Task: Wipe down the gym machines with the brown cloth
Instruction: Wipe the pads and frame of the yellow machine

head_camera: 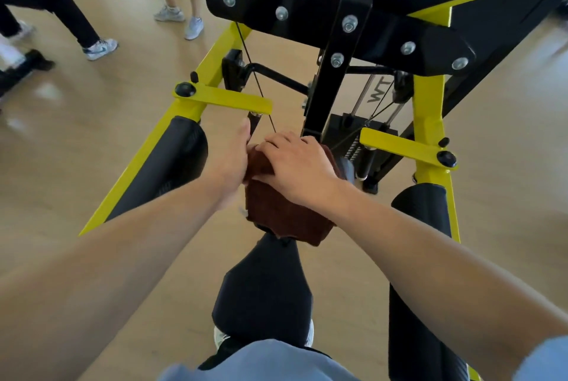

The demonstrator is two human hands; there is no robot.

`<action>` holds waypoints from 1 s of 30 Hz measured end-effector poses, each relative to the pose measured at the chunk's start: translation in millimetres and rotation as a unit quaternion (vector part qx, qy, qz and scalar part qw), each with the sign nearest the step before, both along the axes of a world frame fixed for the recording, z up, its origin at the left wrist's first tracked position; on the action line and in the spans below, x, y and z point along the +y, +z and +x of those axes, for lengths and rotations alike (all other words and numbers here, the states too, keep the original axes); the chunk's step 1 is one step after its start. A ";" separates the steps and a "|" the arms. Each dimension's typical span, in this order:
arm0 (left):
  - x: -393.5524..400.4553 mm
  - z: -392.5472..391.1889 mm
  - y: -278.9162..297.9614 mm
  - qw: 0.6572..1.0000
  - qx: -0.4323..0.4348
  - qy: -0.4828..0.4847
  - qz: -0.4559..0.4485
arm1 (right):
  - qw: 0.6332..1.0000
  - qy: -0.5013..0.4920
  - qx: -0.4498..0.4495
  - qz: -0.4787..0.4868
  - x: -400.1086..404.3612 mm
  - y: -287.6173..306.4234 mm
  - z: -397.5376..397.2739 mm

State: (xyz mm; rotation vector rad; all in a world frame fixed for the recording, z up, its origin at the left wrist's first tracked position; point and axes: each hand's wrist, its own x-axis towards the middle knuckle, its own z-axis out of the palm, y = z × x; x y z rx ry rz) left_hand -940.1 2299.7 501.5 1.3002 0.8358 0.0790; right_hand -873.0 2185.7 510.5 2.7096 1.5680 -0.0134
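Wood-tone floor (pixel 92 140) fills most of the frame, left and right. Gym machine (pixel 307 11) takes the centre and upper right: black plate with silver bolts across the top, yellow frame legs splaying down to lower left and lower right, short yellow arms on each side at mid-height. Black seat pad (pixel 264 291) sits bottom centre, narrowing upward toward the hands. Long black roller pad (pixel 421 288) runs down the right side beside the yellow leg; a second black pad (pixel 172 162) lies along the left yellow leg. Weight stack (pixel 350 122) with guide rods and thin cables is behind the hands, centre right, partly hidden. Both bare forearms reach in from the bottom corners, light blue sleeves at the bottom edge. Brown cloth (pixel 282 214) is at frame centre, bunched over the narrow front end of the seat pad, hanging down slightly. Right hand (pixel 298 165) lies on top of the cloth, fingers spread and slightly curved, pressing it. Left hand (pixel 233 159) is at the cloth's left edge, touching it; motion blur, cannot tell whether it grips. Upper left: legs and sneakers of other people (pixel 98 48), blurred, one in a striped skirt.
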 end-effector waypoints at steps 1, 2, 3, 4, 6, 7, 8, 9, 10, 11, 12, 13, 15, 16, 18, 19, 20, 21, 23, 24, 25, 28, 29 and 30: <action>1.2 -3.5 -1.1 1.000 0.006 0.029 0.006 | 1.000 0.006 0.013 -0.013 7.7 4.6 3.8; 2.7 -5.7 -3.4 0.999 0.016 0.037 0.007 | 0.999 0.005 0.033 -0.021 14.4 9.9 7.3; 2.6 -7.3 -3.9 0.999 0.024 0.030 0.003 | 0.998 -0.004 0.060 -0.030 19.9 14.8 12.3; 3.1 -9.7 -4.4 0.999 0.025 0.021 -0.002 | 0.995 -0.013 0.092 -0.037 23.9 20.2 16.6; 1.1 -14.1 0.2 0.999 0.034 0.015 0.003 | 0.987 -0.033 0.151 -0.040 24.4 24.4 26.5; 1.1 -12.6 4.0 1.000 0.029 0.006 0.012 | 0.984 -0.049 0.172 -0.027 20.6 25.3 30.7; 1.4 -11.6 7.9 0.999 0.022 0.000 0.027 | 0.980 -0.068 0.186 -0.008 15.0 25.1 34.0; 1.4 -10.5 12.0 0.999 0.012 -0.002 0.046 | 0.978 -0.084 0.192 0.009 8.1 24.6 37.1; 2.2 -7.4 12.6 0.998 0.002 -0.011 0.069 | 0.976 -0.097 0.194 0.021 -0.2 23.5 39.4; 2.8 -3.8 12.1 0.996 -0.009 -0.023 0.088 | 0.975 -0.110 0.193 0.026 -9.4 22.9 42.2; 3.2 -0.2 10.6 0.993 -0.010 -0.035 0.109 | 0.973 -0.126 0.194 0.027 -20.0 21.9 45.8; 2.0 3.3 11.8 0.990 -0.010 -0.051 0.129 | 0.970 -0.144 0.197 0.025 -31.9 20.6 50.4; -5.2 8.3 21.9 0.982 -0.018 -0.092 0.165 | 0.958 -0.185 0.215 0.025 -58.8 18.4 59.4; -8.9 12.0 27.2 0.976 -0.024 -0.117 0.184 | 0.948 -0.213 0.234 0.030 -72.0 18.6 61.6; -14.6 20.3 31.2 0.959 -0.034 -0.157 0.235 | 0.926 -0.258 0.271 0.039 -88.5 18.3 61.0; -16.8 24.0 30.3 0.951 -0.040 -0.169 0.256 | 0.920 -0.266 0.286 0.045 -90.9 18.5 60.1; -19.5 26.2 29.8 0.944 -0.053 -0.174 0.275 | 0.915 -0.265 0.299 0.047 -89.8 18.6 60.3; -22.9 25.8 29.5 0.936 -0.069 -0.173 0.299 | 0.911 -0.265 0.310 0.049 -85.3 19.0 59.8; -29.9 21.1 25.4 0.907 -0.117 -0.138 0.381 | 0.901 -0.280 0.326 0.057 -74.0 21.1 57.8; -32.8 17.0 22.5 0.880 -0.149 -0.114 0.436 | 0.898 -0.297 0.318 0.064 -68.7 19.8 58.3; -36.1 9.8 19.4 0.846 -0.169 -0.104 0.494 | 0.900 -0.317 0.293 0.066 -64.7 17.6 58.3; -47.4 -13.8 13.9 0.768 -0.157 -0.173 0.596 | 0.922 -0.322 0.170 0.130 -63.6 25.1 52.8; -50.0 -19.8 11.8 0.759 -0.134 -0.204 0.604 | 0.926 -0.301 0.167 0.153 -66.4 31.0 52.8; -51.3 -23.3 9.4 0.747 -0.111 -0.230 0.613 | 0.928 -0.274 0.199 0.153 -70.8 37.8 54.1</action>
